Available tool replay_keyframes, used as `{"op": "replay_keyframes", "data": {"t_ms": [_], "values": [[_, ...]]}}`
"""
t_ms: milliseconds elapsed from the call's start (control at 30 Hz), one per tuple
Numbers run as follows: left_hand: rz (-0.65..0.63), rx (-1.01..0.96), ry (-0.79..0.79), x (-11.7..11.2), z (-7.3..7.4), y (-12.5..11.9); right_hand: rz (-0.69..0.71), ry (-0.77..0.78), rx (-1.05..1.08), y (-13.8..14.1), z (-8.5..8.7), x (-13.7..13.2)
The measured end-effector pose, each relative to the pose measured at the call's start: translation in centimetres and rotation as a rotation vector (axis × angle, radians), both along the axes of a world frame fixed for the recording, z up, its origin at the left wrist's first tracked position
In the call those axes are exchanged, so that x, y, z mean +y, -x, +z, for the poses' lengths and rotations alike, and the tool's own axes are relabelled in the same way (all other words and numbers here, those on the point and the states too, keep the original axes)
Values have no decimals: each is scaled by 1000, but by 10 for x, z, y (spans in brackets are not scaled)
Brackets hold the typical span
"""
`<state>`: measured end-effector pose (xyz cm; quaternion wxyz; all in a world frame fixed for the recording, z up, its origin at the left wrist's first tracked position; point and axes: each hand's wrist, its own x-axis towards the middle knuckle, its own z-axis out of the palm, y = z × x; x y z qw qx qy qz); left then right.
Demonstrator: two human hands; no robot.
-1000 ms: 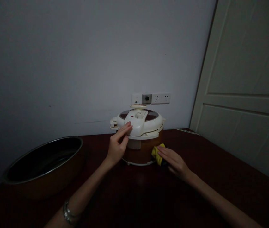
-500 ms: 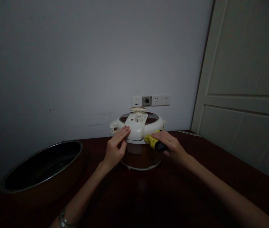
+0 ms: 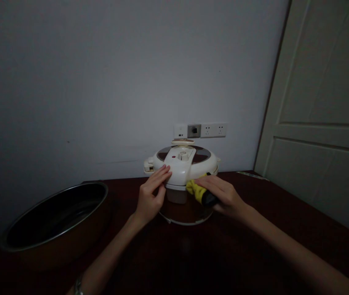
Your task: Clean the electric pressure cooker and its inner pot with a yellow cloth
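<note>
A rounded pressure cooker with a cream lid and a dark brown body stands upright in front of me, its lid on. My left hand rests against the lid's front left, fingers stretched out and holding nothing. Bunched in my right hand is a yellow and black cloth. It touches the cooker's front right side just under the lid rim. The fingertips of my right hand are partly hidden by the cloth.
To the left, a wide dark basin with a shiny rim stands on the dark red table. Wall sockets and a grey switch sit behind the cooker. A pale panelled door borders the right side.
The view has shifted a little, so the cooker appears slightly farther right. My right hand and the cloth have moved slightly down along the cooker's front; my left hand stays on the lid.
</note>
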<state>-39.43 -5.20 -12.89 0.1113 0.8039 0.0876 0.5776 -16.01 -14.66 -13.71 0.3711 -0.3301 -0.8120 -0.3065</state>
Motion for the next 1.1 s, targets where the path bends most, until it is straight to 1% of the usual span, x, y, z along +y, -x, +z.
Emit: {"op": "replay_keyframes", "data": {"t_ms": [67, 133, 167, 233, 300, 367, 433, 500, 533, 567, 633, 767, 833, 900, 967, 1033, 1100], "values": [[-75, -22, 153, 1, 4, 3, 7, -51, 101, -10, -6, -1], [-186, -85, 375, 2, 10, 6, -6, -105, 209, -15, -10, -3], [-232, -136, 487, 3, 13, 9, -12, -126, 227, -15, -10, -5], [-265, -271, 664, 8, 20, 14, -7, -157, 180, -6, -3, -8], [-213, -409, 757, 16, 25, 19, 1, -183, 91, 12, 15, -7], [-125, -508, 791, 27, 26, 24, -26, -181, 16, 36, 37, 2], [-69, -535, 825, 38, 23, 28, -118, -106, -51, 61, 58, 18], [-60, -528, 875, 47, 19, 31, -191, 1, -149, 80, 71, 34], [-65, -523, 898, 49, 17, 32, -224, 37, -189, 86, 73, 41], [-65, -521, 913, 51, 16, 32, -251, 61, -222, 90, 73, 45], [-51, -522, 927, 53, 14, 33, -278, 70, -271, 90, 65, 45], [-66, -506, 956, 53, 13, 32, -233, 9, -367, 70, 41, 25], [-88, -494, 968, 52, 13, 31, -217, -4, -389, 60, 35, 17], [-98, -479, 971, 52, 13, 31, -223, 8, -362, 56, 37, 15], [-98, -477, 968, 51, 13, 31, -253, 13, -305, 62, 43, 19], [-91, -484, 959, 50, 13, 31, -302, -11, -264, 75, 48, 27], [-84, -490, 949, 49, 13, 31, -345, -64, -277, 91, 47, 35]]}}
